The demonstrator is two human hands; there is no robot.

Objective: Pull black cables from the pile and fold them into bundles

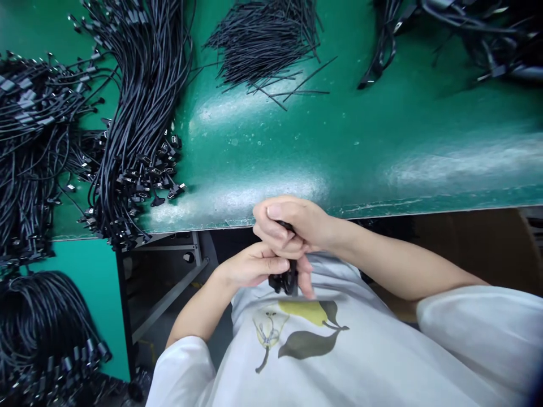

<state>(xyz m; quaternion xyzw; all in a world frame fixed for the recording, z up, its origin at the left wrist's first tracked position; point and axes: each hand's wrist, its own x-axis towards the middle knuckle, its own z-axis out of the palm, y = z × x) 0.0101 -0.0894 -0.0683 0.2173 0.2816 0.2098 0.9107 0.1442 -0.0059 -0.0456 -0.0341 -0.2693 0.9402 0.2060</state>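
Note:
Both my hands meet just below the near edge of the green table point(339, 147), in front of my white shirt. My left hand point(250, 265) is closed around a small black bundle of cable point(285, 281) that sticks out below its fingers. My right hand point(292, 226) is closed over the top of the same bundle, thumb lying across it. How the cable is coiled is hidden by my fingers.
A thick bunch of black cables with connectors point(136, 135) lies on the left of the table, more cables point(29, 141) at the far left. A pile of thin black ties point(267, 39) sits at the back centre. More cables point(466, 28) lie at the back right and on a lower surface point(42, 328).

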